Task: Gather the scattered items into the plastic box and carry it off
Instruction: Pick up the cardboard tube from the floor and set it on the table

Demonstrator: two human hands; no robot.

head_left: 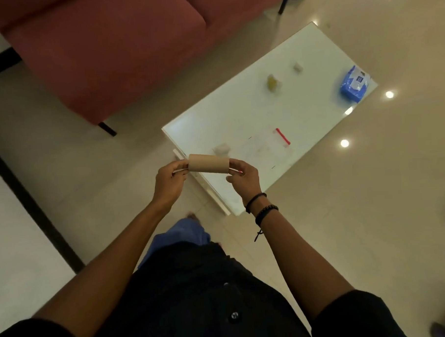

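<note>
Head camera looks steeply down, tilted, over the white table [252, 111] and floor [371, 212].

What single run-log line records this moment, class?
hands: left hand and right hand hold cardboard tube by its ends | table: blue packet, zip bag

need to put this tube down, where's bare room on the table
Bare: the middle of the table, between the yellow item and the red-strip bag. Crowded: near end by the small white item; far corner holds the blue packet.
</note>
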